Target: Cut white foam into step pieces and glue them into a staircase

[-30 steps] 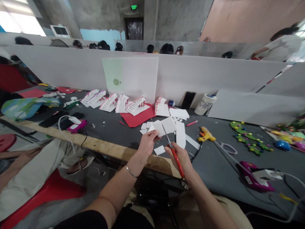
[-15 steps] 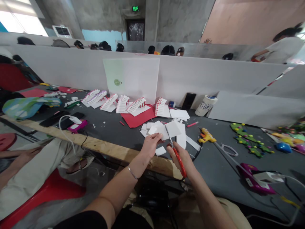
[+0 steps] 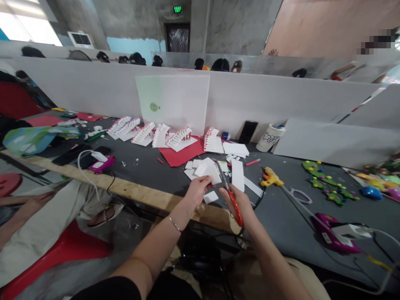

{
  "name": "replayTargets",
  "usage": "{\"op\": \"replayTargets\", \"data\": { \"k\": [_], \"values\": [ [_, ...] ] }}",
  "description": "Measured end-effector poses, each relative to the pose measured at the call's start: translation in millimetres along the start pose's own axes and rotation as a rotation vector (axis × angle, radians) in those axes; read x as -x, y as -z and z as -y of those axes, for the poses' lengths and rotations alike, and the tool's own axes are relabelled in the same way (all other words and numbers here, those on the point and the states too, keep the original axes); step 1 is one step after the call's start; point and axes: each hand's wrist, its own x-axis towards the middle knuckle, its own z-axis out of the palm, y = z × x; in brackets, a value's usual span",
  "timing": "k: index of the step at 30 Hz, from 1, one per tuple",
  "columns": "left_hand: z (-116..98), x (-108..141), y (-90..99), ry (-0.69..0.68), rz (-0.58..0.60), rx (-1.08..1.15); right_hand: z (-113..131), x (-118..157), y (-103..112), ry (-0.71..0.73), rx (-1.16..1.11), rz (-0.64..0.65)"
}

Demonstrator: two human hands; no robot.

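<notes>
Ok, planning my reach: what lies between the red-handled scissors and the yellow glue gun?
A white strip and a narrower white strip, in the head view.

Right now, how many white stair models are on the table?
6, in a row at the back: first model and second at left, third and fourth next, fifth on the red sheet, sixth at right. None look hidden.

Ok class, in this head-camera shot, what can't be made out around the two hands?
- Head view: the left hand hides part of the white sheet beneath it.
- Head view: the right hand hides how the red-handled scissors sit in it.
- Head view: the right edge cuts off the coloured craft pieces.
- Head view: the paper cup's print is too small to read.
</notes>
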Motion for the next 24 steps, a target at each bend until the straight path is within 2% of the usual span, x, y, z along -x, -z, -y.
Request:
{"op": "replayTargets", "data": {
  "k": [5, 8, 17, 21, 24],
  "values": [
    [15, -15, 23.0, -0.078, -0.046, -0.243, -11, -13, 16, -0.183, -0.240, -0.066],
    [15, -26, 35.1, -0.099, -0.074, -0.309, -9, -16, 21, -0.224, -0.325, -0.119],
    [-18, -66, 61.4, -0.182, -0.188, -0.589, -10, -15, 16, -0.202, -0.337, -0.079],
    [-37, -74, 73.8, -0.274, -0.259, -0.749, -14, -15, 17, -0.189, -0.347, -0.089],
    [-48, -75, 75.7, -0.338, -0.297, -0.881, -14, -16, 17, -0.199, -0.363, -0.111]
  ]
}}
